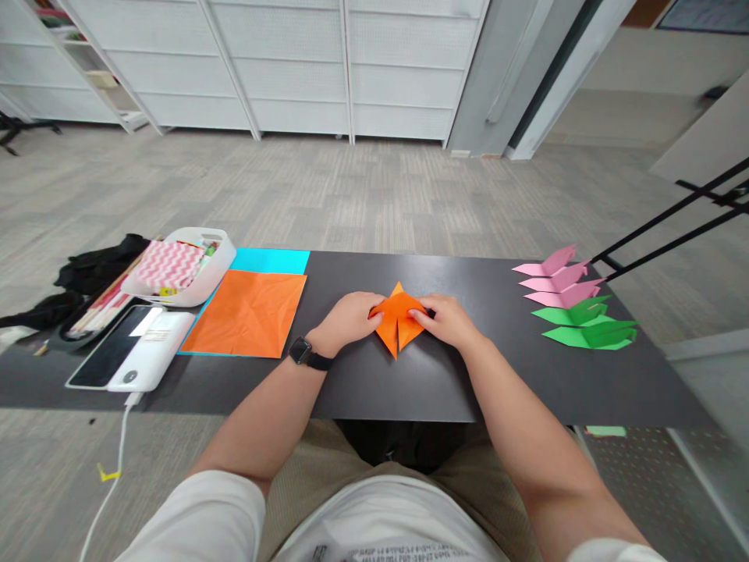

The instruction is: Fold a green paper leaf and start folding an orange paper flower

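Observation:
A partly folded piece of orange origami paper (399, 318) is at the middle of the dark table, with a point at the top and two flaps meeting in a slit below. My left hand (351, 318) pinches its left corner between thumb and fingers. On the opposite side, my right hand (446, 320) grips the right corner the same way. Both thumbs lie on top of the paper, and some fingertips are hidden beneath it. A black watch is on my left wrist.
To the left lie flat orange sheets (249, 314) over blue paper (274, 261), a white basket (219, 269), a phone (114, 351) and a white power bank (150, 351) with a cable. Folded pink birds (565, 295) and green birds (591, 334) line the right side of the table (403, 390).

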`<state>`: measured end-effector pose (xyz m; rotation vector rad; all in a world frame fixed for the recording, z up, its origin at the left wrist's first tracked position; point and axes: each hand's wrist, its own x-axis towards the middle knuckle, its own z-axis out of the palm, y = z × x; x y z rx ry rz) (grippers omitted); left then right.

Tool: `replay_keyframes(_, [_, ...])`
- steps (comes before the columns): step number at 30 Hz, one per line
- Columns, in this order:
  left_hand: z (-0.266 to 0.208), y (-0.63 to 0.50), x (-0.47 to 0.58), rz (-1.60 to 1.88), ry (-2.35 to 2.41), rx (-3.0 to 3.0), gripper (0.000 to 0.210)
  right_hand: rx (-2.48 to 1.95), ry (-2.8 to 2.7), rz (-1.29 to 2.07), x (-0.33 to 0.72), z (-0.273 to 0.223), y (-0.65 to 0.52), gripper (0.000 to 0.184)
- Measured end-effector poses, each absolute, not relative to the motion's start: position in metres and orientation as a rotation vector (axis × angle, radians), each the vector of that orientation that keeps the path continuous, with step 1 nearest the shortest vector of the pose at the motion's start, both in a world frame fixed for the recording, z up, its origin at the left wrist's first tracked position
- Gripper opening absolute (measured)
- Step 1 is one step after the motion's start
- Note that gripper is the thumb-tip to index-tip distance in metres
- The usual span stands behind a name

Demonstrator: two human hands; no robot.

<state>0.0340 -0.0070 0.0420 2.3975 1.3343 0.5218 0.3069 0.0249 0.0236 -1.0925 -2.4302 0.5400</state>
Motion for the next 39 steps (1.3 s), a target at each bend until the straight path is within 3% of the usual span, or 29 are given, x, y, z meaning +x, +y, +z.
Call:
replay_keyframes(9, [0.044, -0.008, 0.035, 0.532, 1.382, 2.282, 0.016, -1.098, -2.194, 0.727, 0.302, 0.030, 0.020, 0.028])
replay_keyframes(14, [0.052, -0.013, 0.033, 0.580, 1.231, 2.177, 0.032, -1.148, -2.029, 1.011, 0.303, 0.031, 0.021, 0.032])
replay_keyframes(22, [0.056, -0.016, 0.033, 1.122, 0.931, 2.291, 0.037, -1.128, -2.058, 1.173, 0.304, 0.026, 0.023, 0.035])
replay_keyframes(29, [0.051, -0.014, 0.035, 0.827, 0.972, 2.433, 0.039, -1.075, -2.105, 1.156, 0.304, 0.027, 0.024, 0.032])
replay_keyframes(39, [0.050, -0.014, 0.039, 0.742, 0.958, 2.433, 0.043, -0.976, -2.312, 0.955, 0.310, 0.036, 0.020, 0.052])
